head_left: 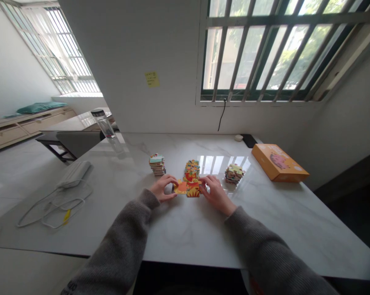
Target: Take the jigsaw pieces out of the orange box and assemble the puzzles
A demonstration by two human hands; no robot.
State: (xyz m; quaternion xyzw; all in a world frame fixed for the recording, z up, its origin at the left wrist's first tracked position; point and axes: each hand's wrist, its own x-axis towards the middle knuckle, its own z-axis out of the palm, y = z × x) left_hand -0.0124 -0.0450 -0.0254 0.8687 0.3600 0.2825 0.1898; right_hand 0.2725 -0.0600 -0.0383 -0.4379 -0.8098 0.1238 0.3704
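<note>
On the marble-patterned table, my left hand [164,188] curls its thumb and fingers around the left edge of an orange and yellow puzzle piece [180,187]. Touching that piece on its right is a red and yellow puzzle piece [193,189], and my right hand [216,194] pinches at its right side. Whether a further small piece lies under my right fingertips is hidden. Just beyond the joined pieces is a stack of colourful puzzle pieces [192,167]. Another stack [157,164] stands past my left hand, and a third stack [234,173] past my right.
An orange box [279,162] lies at the right, near a black phone-like object [249,141] and a small white round item [239,138]. To the left are a clear bottle [104,123], a white device [74,173] and its looped cable [43,216]. A wall bounds the table's back.
</note>
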